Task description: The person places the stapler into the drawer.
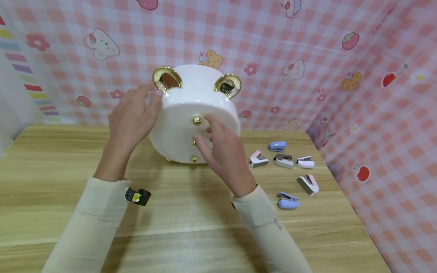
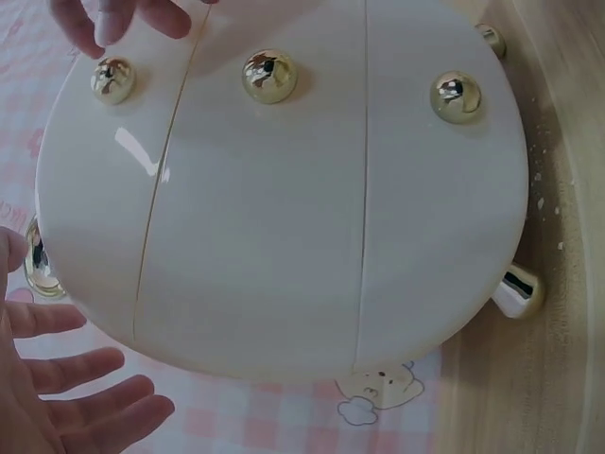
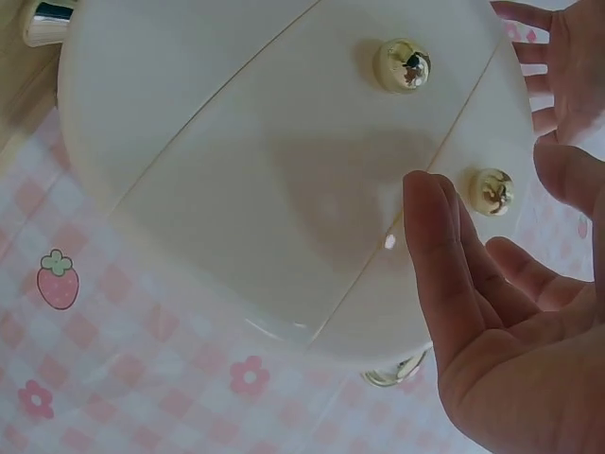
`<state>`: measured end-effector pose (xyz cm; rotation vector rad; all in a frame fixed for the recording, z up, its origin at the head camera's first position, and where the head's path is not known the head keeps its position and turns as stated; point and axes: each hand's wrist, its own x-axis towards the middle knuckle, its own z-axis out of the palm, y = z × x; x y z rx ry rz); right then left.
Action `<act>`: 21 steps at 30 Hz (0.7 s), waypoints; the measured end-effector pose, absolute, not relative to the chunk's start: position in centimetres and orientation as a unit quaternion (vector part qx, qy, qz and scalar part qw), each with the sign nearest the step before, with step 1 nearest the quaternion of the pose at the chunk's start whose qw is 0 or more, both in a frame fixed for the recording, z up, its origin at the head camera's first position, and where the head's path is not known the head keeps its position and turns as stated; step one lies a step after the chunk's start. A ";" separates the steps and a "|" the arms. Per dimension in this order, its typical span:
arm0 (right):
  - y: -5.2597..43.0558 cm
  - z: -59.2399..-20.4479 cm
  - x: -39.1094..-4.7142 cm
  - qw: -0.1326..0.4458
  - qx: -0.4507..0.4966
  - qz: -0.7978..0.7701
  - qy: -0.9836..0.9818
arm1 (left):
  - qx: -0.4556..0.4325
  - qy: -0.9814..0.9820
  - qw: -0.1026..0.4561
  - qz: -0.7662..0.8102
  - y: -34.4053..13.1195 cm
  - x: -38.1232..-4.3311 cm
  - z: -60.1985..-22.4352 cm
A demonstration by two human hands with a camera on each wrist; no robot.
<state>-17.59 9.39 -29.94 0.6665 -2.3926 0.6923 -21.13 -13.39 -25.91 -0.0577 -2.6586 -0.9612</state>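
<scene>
A white round drawer box (image 1: 170, 131) with gold bear-like ears stands on the table. Down its front run three gold knobs, the top knob (image 1: 197, 120) highest, and thin seams divide the drawer fronts in the left wrist view. Beside the box's left ear (image 1: 167, 78) is my left hand (image 1: 131, 113), its fingers spread and extended in the left wrist view. My right hand (image 1: 227, 155) is in front of the box, thumb and index finger apart near the top knob. In the right wrist view its fingers (image 3: 440, 255) reach close to that knob without gripping it.
Several small staplers lie on the table to the right of the box, among them a blue stapler (image 1: 288, 201) nearest and a grey stapler (image 1: 283, 161). A pink checked cloth (image 1: 266, 45) hangs behind and along the right side of the wooden table (image 1: 177, 235).
</scene>
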 end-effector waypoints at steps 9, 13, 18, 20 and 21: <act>8.5 -29.8 -18.5 0.286 0.242 0.246 -0.894 | -0.017 -0.929 0.118 -0.351 -13.5 -21.8 -26.0; 8.2 -29.7 -18.8 0.292 0.247 0.255 -0.888 | -0.018 -0.925 0.115 -0.361 -13.4 -22.0 -26.2; 7.8 -29.7 -19.1 0.300 0.247 0.268 -0.882 | -0.022 -0.923 0.122 -0.365 -13.4 -22.1 -26.3; 7.7 -29.7 -19.2 0.304 0.243 0.271 -0.880 | -0.024 -0.923 0.123 -0.365 -13.3 -22.2 -26.3; 7.7 -29.7 -19.3 0.306 0.241 0.272 -0.880 | -0.024 -0.923 0.123 -0.364 -13.3 -22.2 -26.3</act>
